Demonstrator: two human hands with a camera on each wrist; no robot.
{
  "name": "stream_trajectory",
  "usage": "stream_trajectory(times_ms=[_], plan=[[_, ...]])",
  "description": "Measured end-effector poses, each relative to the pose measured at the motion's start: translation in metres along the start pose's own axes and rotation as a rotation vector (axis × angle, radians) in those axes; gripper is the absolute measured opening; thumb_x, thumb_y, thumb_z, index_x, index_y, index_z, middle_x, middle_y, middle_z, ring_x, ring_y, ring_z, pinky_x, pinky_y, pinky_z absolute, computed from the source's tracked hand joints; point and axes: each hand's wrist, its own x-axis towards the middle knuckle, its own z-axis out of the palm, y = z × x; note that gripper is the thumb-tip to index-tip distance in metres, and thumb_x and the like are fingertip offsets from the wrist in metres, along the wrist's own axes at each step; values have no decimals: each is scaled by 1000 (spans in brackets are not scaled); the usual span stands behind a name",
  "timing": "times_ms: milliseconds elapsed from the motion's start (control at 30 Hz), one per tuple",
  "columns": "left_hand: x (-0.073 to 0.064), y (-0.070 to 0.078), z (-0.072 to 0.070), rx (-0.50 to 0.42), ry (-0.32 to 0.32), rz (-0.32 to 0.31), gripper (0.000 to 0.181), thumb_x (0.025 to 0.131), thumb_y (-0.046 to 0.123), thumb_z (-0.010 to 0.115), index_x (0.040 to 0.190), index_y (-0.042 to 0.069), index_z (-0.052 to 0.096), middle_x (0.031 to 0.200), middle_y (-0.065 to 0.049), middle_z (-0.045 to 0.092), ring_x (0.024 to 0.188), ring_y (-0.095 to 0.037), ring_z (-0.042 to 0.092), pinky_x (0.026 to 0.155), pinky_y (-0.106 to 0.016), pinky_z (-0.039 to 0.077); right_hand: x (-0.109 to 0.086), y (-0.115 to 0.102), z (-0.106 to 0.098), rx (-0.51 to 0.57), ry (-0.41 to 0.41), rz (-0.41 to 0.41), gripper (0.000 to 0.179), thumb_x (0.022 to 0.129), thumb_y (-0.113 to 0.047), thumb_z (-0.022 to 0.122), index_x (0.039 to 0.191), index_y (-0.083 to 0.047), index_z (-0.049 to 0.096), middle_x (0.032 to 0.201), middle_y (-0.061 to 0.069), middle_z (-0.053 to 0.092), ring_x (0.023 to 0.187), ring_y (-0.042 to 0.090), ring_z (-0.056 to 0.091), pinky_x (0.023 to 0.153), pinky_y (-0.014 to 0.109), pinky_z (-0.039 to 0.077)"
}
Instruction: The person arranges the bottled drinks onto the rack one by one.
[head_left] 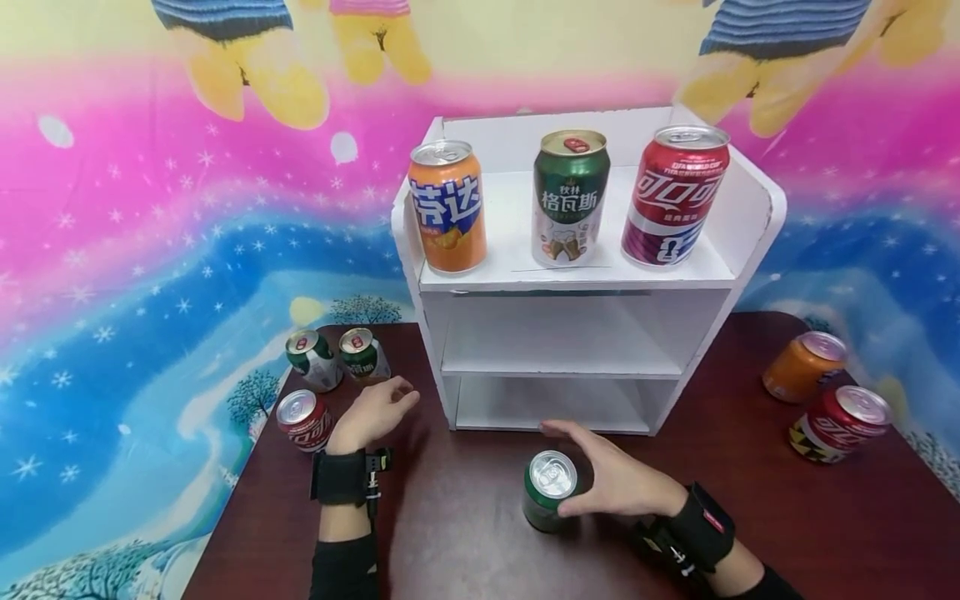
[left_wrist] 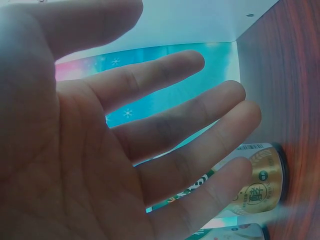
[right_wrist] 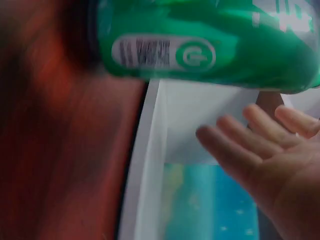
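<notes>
A green can (head_left: 546, 507) with a silver top stands upright on the table in front of the shelf. My right hand (head_left: 618, 479) is at its right side, thumb right at the can and fingers stretched out past its far side. In the right wrist view the green can (right_wrist: 210, 45) appears large, beside the spread fingers (right_wrist: 240, 137), which do not curl round it. My left hand (head_left: 375, 414) holds nothing; its fingers are extended and parted in the left wrist view. Nearest to it are a red can (head_left: 306, 425) and a green-and-white can (head_left: 363, 358).
The white shelf (head_left: 562, 372) bears an orange can (head_left: 450, 217), a green-and-white can (head_left: 570, 204) and a red can (head_left: 675, 200) on top. Another green-and-white can (head_left: 315, 364) stands at left. An orange can (head_left: 798, 371) and a red can (head_left: 832, 429) are at right.
</notes>
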Motion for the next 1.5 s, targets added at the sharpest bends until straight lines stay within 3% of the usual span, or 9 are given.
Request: stream_trajectory(times_ms=[167,267,467,733,1000,1233,1500], plan=[[0,1,-1,-7,12,11,30,97,31,53,116,9,62,107,-8,65,92,-22,61,81,-45,48,4,13,6,199,-124,-105,96,70,-24,85,147,-19,28,139,4,46,122,19,47,98,31,38],[0,0,-1,-5,11,0,31,97,30,53,116,9,61,107,-9,65,93,-23,61,81,-45,48,7,19,10,280,-203,-119,98,70,-15,85,148,-15,25,137,12,47,120,19,49,98,29,37],[0,-1,0,-2,2,-10,31,97,31,53,117,8,61,107,-9,65,92,-22,61,81,-45,48,9,25,16,321,-230,-115,97,68,-13,86,145,-10,27,134,16,48,119,19,50,99,29,38],[3,0,2,-7,6,2,32,97,31,53,117,8,61,107,-8,65,93,-22,61,81,-45,48,11,27,20,181,-162,-142,72,68,-23,86,127,-20,45,114,-6,59,104,14,58,89,30,45],[0,0,1,16,9,8,32,96,31,53,117,7,61,108,-9,65,91,-23,62,80,-45,48,12,15,21,39,-73,-136,72,63,-30,89,122,-30,47,108,-15,60,98,8,58,86,31,46],[0,-1,0,22,1,14,34,97,31,52,119,7,60,112,-11,63,97,-26,61,82,-47,47,17,-3,3,156,2,-216,72,64,-25,89,124,-19,50,112,-4,61,101,16,59,88,31,46],[0,0,0,17,-2,17,35,97,32,52,119,7,60,112,-12,64,98,-27,61,83,-48,48,20,-21,-21,227,83,-178,73,64,-17,89,125,-14,48,113,0,61,102,18,59,87,30,47]])
